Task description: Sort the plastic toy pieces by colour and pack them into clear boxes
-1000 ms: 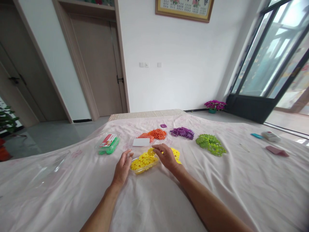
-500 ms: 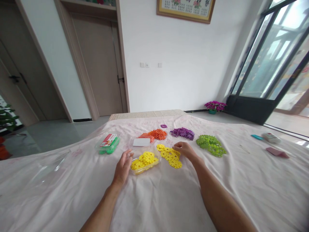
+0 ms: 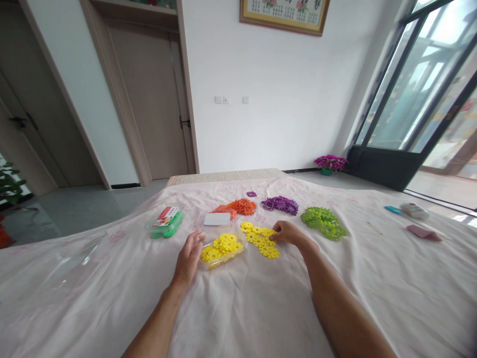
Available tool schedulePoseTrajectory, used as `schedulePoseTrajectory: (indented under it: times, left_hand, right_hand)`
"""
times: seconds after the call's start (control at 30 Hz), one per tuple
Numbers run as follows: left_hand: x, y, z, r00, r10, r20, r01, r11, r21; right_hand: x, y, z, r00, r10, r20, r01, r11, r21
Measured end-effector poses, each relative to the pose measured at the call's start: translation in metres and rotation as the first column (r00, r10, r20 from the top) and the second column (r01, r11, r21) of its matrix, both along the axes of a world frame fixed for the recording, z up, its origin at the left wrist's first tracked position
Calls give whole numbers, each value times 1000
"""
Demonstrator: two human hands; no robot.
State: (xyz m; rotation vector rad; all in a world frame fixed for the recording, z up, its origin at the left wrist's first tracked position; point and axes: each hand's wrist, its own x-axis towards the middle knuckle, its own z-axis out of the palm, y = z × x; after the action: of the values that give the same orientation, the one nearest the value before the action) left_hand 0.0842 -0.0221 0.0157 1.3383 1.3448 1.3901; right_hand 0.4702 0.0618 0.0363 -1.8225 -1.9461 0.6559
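My left hand (image 3: 188,258) grips the left side of a clear plastic box (image 3: 214,265), thumb near its rim. Yellow snowflake discs (image 3: 225,243) with notched edges are heaped inside it. Just right of the box, loose yellow discs (image 3: 257,236) lie spread and overlapping on the cloth. At their right edge my right hand (image 3: 290,232) has its fingers pinched on a yellow disc; the fingertips partly cover it. Behind the box is a clear lid with a white label (image 3: 217,219).
Orange discs (image 3: 242,206), purple discs (image 3: 280,205) and green discs (image 3: 323,223) lie in piles on the pale bedcloth (image 3: 238,313). A labelled clear box (image 3: 165,223) of green pieces stands left. Far right are a pink cloth (image 3: 424,232) and a white packet (image 3: 414,211).
My right hand has shifted slightly right and down, onto a disc at the right edge of the loose yellow ones. My left hand stays on the box. The view has moved slightly.
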Motion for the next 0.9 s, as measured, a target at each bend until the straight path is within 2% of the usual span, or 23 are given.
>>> schedulePoseTrajectory:
  times: [0.23, 0.33, 0.43, 0.57, 0.7, 0.8, 0.9]
  left_hand:
    - [-1, 1, -2, 1000, -4, -18, 5, 1000, 12]
    - [0, 1, -2, 1000, -3, -10, 3, 1000, 12]
    - [0, 1, -2, 1000, -4, -2, 4, 1000, 14]
    - [1, 1, -1, 1000, 7, -11, -6, 1000, 13]
    - [1, 0, 1, 999, 19, -35, -19, 1000, 15]
    - [0, 0, 2, 997, 30, -64, -29, 999, 20]
    - [-1, 0, 1, 997, 34, -75, -32, 999, 29]
  right_hand:
    - [-2, -2, 3, 983, -25, -183, 9, 996, -89]
    - [-3, -3, 3, 959, -48, -280, 28, 997, -77]
    - [-11, -5, 7, 902, -56, -429, 38, 998, -51]
    - [-40, -13, 22, 758, -3, -652, -13, 1000, -19]
    - [-88, -27, 37, 636, 63, -769, -64, 998, 29]
    - [-120, -40, 41, 599, 135, -789, -131, 989, 69]
    - [-137, -47, 42, 583, 233, -779, -216, 968, 128]
